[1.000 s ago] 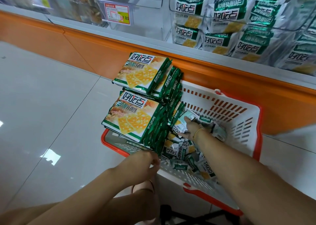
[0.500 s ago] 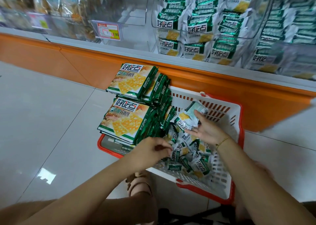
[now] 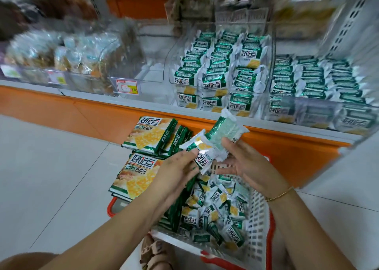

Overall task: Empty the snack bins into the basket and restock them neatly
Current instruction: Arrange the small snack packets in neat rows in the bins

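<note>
Flat packs (image 3: 139,175) stacked on the basket's (image 3: 258,214) left leave room for loose ones, above which the left hand (image 3: 176,174) pinches small packets (image 3: 202,160) in its fingers (image 3: 190,154) and the right hand (image 3: 249,165) grips a green packet (image 3: 225,130), likely aligning them for the bin (image 3: 221,70).

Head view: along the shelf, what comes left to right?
Bin of brownish snack bags, red-and-yellow price tag, bin of green cracker packets, second bin of green packets.
</note>
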A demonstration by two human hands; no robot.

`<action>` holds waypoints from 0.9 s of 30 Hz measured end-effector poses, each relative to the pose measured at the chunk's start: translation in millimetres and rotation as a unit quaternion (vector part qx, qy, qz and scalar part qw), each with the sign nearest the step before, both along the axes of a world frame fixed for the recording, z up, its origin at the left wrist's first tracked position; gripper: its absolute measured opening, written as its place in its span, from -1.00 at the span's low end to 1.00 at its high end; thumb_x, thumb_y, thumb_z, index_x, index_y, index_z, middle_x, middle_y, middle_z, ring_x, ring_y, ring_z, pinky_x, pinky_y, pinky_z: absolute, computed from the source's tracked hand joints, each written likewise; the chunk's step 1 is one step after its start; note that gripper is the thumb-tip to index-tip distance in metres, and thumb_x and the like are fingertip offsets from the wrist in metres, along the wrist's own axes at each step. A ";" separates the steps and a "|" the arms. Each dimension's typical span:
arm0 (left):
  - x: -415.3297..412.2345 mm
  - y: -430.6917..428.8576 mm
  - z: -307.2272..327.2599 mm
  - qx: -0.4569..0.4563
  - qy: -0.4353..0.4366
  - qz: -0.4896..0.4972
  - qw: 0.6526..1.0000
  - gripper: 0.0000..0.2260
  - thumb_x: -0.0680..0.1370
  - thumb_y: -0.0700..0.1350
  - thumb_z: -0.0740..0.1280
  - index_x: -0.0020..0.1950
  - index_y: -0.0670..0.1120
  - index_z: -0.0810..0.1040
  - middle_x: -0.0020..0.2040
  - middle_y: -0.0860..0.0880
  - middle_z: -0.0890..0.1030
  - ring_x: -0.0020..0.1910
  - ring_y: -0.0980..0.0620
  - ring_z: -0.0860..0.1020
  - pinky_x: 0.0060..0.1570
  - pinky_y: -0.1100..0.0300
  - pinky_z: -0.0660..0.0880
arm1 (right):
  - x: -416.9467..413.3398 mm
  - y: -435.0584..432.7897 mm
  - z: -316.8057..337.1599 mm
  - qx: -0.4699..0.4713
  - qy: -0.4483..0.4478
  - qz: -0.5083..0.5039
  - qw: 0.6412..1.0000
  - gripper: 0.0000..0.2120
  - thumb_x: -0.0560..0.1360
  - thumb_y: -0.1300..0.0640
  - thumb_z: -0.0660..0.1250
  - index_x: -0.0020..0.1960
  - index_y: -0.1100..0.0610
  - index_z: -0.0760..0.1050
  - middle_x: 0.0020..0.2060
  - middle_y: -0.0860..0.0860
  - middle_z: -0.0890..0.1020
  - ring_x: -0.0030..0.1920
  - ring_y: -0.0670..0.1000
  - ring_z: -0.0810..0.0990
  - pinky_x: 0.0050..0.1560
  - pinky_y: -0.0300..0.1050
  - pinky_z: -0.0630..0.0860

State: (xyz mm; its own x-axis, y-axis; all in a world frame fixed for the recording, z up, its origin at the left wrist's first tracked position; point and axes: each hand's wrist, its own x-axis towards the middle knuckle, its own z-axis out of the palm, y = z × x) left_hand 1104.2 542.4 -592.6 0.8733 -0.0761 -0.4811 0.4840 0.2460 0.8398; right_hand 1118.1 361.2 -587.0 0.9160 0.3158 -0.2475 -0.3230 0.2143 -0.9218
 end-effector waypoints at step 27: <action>44.3 -22.7 45.6 0.018 -0.048 -0.085 0.995 -0.15 0.32 0.06 0.56 0.44 -0.27 0.25 0.24 -0.19 0.56 0.13 -0.05 0.61 -0.02 0.13 0.60 | 6.1 -16.0 33.7 -0.237 -0.170 -0.051 0.955 -0.47 0.29 -0.25 0.40 0.19 -0.08 0.44 -0.05 -0.09 0.65 -0.15 -0.09 0.66 -0.12 -0.14 0.61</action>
State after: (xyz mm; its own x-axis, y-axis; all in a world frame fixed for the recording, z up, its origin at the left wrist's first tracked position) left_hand 1148.5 519.7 -547.0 0.8910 -0.2105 -0.4021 0.4340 0.1354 0.8907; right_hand 1124.1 345.2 -553.2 0.9888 0.1470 -0.0244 0.0117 -0.2397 -0.9708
